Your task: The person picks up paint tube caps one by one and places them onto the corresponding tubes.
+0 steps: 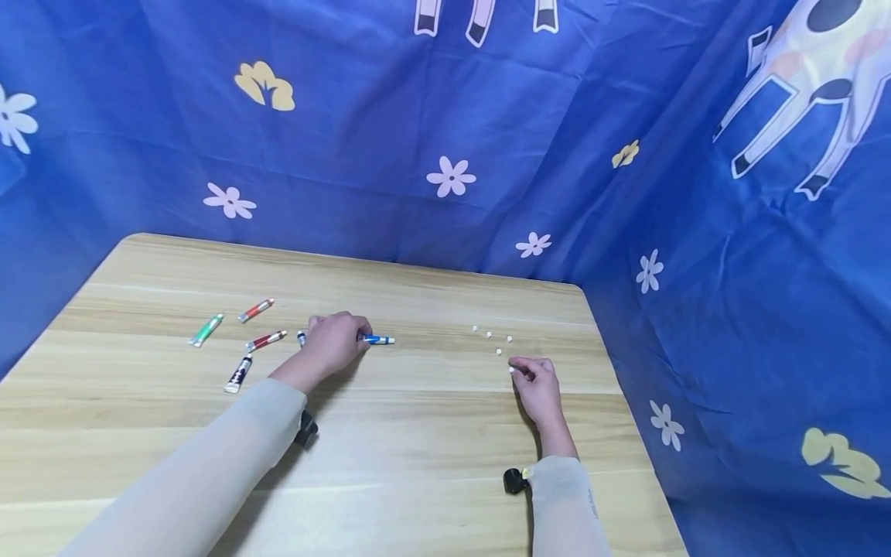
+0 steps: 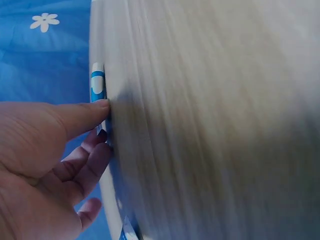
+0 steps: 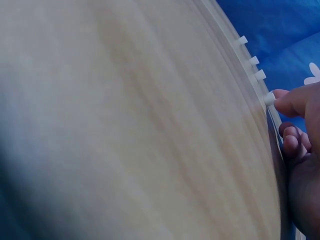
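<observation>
A blue cloth (image 1: 390,139) printed with white and yellow flowers hangs behind and to the right of a pale wooden desk (image 1: 418,449) that fills the lower frame.

Left of centre, the left hand (image 1: 336,340) lies curled over a blue tube (image 1: 376,340), holding it against the desk; the tube's end sticks out to the right of the fingers. At right centre, the right hand (image 1: 536,383) pinches a small white cap (image 1: 511,370) between thumb and fingertip, low over the wood.

Four more tubes lie to the left: green (image 1: 206,329), two red (image 1: 256,310) (image 1: 266,340), and a dark one (image 1: 239,374).

Four loose caps (image 1: 489,335) sit just above the right hand.

Judging by this, the caps are off and lying apart from the tubes; one cap is in hand, so most of the work seems left.
</observation>
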A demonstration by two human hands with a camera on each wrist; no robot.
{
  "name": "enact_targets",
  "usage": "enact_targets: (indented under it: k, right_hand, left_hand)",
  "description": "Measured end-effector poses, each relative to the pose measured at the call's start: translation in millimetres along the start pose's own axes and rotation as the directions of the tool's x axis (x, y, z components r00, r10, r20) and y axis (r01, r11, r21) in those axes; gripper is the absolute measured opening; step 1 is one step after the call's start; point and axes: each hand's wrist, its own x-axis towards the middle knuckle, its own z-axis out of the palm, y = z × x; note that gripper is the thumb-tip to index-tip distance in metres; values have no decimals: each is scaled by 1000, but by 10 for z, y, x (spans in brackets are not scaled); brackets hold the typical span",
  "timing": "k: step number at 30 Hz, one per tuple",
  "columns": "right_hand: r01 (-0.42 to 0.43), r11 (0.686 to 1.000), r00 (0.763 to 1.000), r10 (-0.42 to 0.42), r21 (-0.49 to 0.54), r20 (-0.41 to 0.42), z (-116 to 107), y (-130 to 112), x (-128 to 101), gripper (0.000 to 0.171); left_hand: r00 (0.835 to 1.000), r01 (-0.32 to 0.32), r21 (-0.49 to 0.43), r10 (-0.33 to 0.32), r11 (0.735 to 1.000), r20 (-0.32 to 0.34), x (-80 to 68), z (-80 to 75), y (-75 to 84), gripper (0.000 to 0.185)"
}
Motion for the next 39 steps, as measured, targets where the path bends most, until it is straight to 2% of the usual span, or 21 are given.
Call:
enact_targets:
  k: [7, 19, 24, 32, 39]
  right_hand:
    - [24, 999, 1000, -24, -25, -14, 17, 37, 10, 22]
    - [49, 999, 998, -49, -9, -30, 26, 4, -25, 18]
    - [56, 998, 997, -57, -19, -43, 33, -4, -12, 17]
    - [35, 999, 998, -36, -19, -50, 40, 28, -4, 16]
    - [-12, 998, 998, 16, 60, -56, 15, 16, 7, 14]
  left_hand:
    - [1000, 0, 5, 1, 1000, -29, 68, 26, 53, 17]
    - [1000, 23, 0, -23, 1000, -20, 31, 51, 79, 21]
    - [999, 22, 4, -21, 1000, -38, 30, 74, 71, 31]
    - [997, 24, -21, -25, 1000, -77, -92, 70, 106, 53]
    - [990, 39, -61, -47, 997, -130, -218, 44, 165, 40]
